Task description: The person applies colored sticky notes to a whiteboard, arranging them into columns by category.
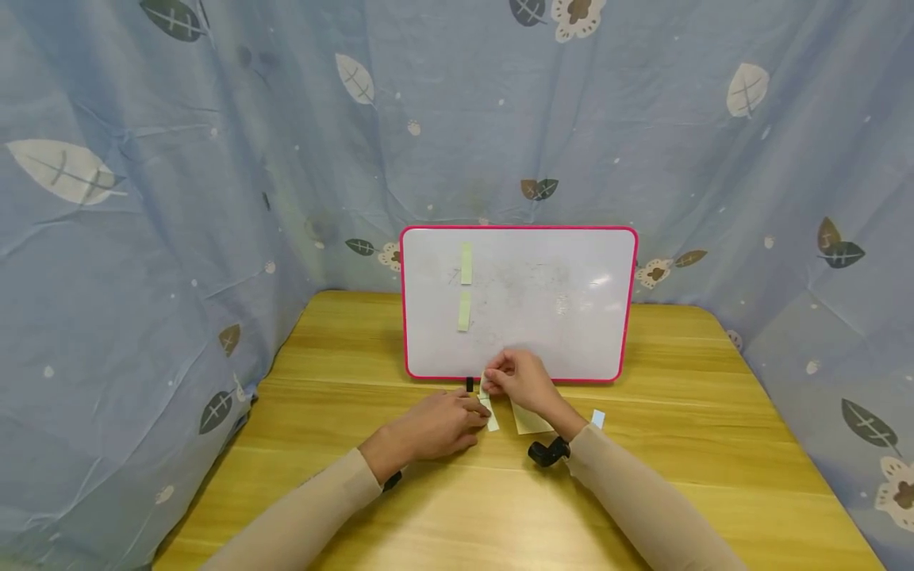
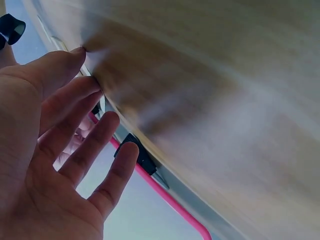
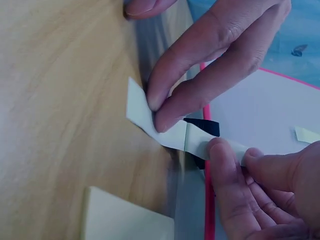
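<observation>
A narrow pale yellow-green strip of paper (image 3: 138, 104) lies at the foot of the whiteboard (image 1: 528, 309), with a crease or seam across its middle. My right hand (image 1: 524, 382) pinches the strip's board-side end between thumb and fingers, lifting that part off the table. Two fingertips of my left hand (image 1: 439, 426) press down on the strip's nearer part, the fingers fairly straight. In the left wrist view, the strip is mostly hidden behind the left hand (image 2: 65, 130). Two similar paper strips, an upper one (image 1: 466, 264) and a lower one (image 1: 464, 312), stick to the board's left side.
A yellowish paper pad (image 1: 530, 421) lies partly under the right wrist. Right of it is a small light blue slip (image 1: 597, 419). The pink-rimmed board stands on the wooden table (image 1: 343, 341) with a black foot (image 1: 470, 385). A patterned curtain (image 1: 457, 143) hangs behind.
</observation>
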`<state>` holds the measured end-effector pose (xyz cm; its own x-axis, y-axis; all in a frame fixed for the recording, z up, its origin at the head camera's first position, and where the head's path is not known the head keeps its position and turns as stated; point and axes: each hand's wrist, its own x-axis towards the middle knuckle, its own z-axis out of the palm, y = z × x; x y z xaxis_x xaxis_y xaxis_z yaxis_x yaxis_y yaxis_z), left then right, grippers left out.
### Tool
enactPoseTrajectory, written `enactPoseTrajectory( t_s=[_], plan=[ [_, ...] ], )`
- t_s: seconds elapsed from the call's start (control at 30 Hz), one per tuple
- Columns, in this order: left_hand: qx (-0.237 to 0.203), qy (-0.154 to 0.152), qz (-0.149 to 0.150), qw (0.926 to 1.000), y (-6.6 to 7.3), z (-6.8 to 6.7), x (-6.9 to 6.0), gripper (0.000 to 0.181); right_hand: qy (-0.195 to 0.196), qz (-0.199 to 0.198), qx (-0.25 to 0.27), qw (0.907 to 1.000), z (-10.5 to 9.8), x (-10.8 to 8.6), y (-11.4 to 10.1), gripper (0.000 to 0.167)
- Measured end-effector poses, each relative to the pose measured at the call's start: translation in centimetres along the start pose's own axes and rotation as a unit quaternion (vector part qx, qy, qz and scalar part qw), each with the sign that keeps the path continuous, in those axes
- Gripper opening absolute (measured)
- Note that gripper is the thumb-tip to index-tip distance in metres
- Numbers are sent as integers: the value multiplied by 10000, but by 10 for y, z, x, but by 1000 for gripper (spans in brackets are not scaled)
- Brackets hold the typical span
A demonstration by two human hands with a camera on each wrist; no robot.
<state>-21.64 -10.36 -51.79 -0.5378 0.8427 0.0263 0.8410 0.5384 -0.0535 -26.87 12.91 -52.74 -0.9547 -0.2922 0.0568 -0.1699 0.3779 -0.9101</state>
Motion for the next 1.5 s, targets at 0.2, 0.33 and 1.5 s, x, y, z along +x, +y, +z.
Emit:
enactPoseTrajectory(
  t_s=[0.2, 0.33, 1.5],
  plan=[
    [-253, 29, -1, 9997, -2, 0, 2, 31, 314, -139, -52, 9994, -5, 1, -5, 8],
    [-261, 57, 34, 9996, -3, -1, 2, 28, 610, -241, 44, 9978, -7, 1, -11, 8],
    [-566, 1811, -1051, 9762, -36, 6, -8, 40, 1255, -1943, 658, 9707, 12, -27, -7, 4]
  ],
)
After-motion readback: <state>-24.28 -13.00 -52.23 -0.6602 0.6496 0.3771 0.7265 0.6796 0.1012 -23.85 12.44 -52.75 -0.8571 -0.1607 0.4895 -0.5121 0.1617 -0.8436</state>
